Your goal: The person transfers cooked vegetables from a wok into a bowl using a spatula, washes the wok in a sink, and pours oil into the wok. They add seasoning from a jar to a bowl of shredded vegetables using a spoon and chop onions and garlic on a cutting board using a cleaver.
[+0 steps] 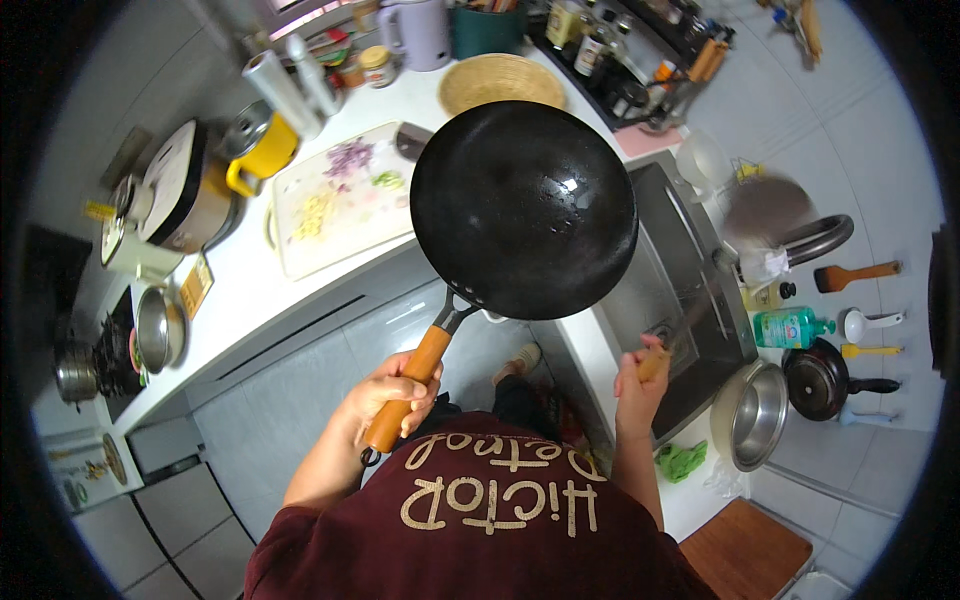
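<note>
My left hand (394,397) is closed around the wooden handle of a black wok (517,217), which is held up in front of me. Light glints off drops of water on the wok's dark surface. My right hand (641,382), over the near edge of the sink (645,277), grips the wooden handle of a utensil (654,364); its far end is too blurred to identify. Behind the wok lies a white cutting board (337,232) bearing chopped purple onion (349,157), pale yellow bits (311,216) and sliced green pieces (388,180). The wok hides part of the board and sink.
A woven basket (502,79) sits behind the wok. Bottles (592,49) fill a rack at the back. A faucet (817,236), dish soap (784,328), steel basin (750,416) and green cloth (681,460) surround the sink. A rice cooker (187,187) and yellow pot (259,146) stand left.
</note>
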{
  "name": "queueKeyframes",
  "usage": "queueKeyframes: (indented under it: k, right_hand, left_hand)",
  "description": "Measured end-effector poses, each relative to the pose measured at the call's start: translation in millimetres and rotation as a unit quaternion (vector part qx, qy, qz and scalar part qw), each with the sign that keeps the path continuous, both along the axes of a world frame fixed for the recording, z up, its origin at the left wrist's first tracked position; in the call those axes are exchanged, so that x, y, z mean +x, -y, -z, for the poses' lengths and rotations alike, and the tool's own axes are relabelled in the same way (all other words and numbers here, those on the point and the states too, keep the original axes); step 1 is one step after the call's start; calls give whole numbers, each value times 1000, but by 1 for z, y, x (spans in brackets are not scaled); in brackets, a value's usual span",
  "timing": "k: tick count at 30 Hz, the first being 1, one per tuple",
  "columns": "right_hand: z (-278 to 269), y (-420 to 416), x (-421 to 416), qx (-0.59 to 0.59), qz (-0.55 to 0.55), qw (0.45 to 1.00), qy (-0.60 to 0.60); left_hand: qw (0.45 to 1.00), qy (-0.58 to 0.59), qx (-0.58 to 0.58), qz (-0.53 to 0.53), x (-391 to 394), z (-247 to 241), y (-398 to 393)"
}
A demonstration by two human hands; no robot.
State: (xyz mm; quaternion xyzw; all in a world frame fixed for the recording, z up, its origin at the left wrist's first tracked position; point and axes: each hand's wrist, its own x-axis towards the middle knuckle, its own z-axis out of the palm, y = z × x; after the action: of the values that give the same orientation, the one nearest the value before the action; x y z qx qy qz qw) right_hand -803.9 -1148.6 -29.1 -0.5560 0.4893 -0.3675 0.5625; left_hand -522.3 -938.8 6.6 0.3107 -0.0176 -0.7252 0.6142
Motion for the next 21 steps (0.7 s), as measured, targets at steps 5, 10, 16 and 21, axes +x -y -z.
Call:
queueKeyframes:
  k: [5,10,16,21]
  right_hand:
    - [-59,-83,99,-37,-206,977,-30]
    - [-80,-194,204,87,-436,894,58]
    - [-85,-328,323,86,-740,665,45]
    - [-60,-433,411,64,-778,622,62]
  left_hand:
    - [996,44,-29,-74,28,-12,-124]
    - [978,88,-25,-186,50,-24,-264]
    - [926,97,-30,-364,59,-40,-411]
    - [826,90,-30,-556,38,-19,-508]
